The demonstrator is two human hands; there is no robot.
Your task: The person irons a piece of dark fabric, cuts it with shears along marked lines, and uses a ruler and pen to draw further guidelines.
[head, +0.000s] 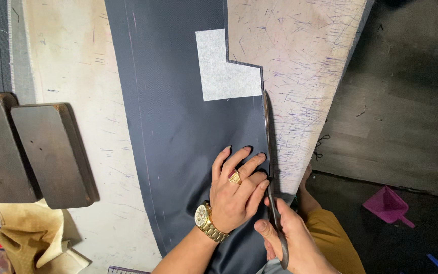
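Observation:
A long piece of dark grey fabric (pixel 178 127) lies on a worn, pen-marked cutting table (pixel 300 61). A white L-shaped patch (pixel 224 76) sits on the cloth near its notched right edge. My left hand (pixel 236 190), with a gold ring and a gold wristwatch, presses flat on the fabric. My right hand (pixel 290 238) grips large dark scissors (pixel 269 152). Their blades point away from me along the fabric's right edge, right beside my left fingers.
Two heavy dark rectangular blocks (pixel 51 152) rest on the table at the left. Tan cloth (pixel 26 233) is bunched below them. The table's right edge drops to a dark floor with a pink dustpan (pixel 386 205). My leg in yellow cloth (pixel 335 238) shows below the edge.

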